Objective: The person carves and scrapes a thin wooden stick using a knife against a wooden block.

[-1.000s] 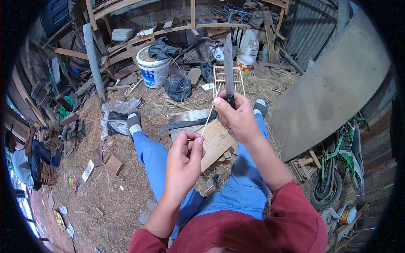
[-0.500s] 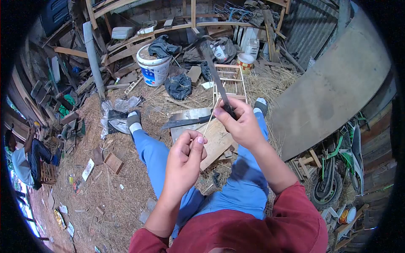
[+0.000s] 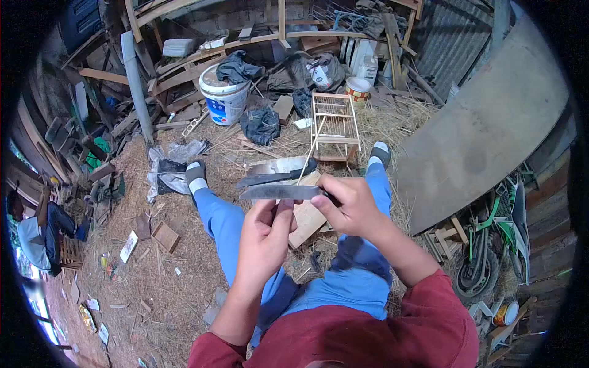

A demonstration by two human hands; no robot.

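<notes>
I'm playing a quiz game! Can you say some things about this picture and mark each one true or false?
The right hand holds a knife. True.
That knife points straight up. False: it points to the picture's left.
The left hand holds a stick. True.
A dark bundle lies on the bucket. True.
The bucket is green. False: it is white and blue.
The stick is wider than the bucket. False: it is much thinner.

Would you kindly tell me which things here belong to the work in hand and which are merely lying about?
Belong to the work:
knife, in the right hand
stick, in the left hand
perhaps the barred frame and second knife nearby

Seemingly just lying about:
bucket
tub
black bag
box
</notes>
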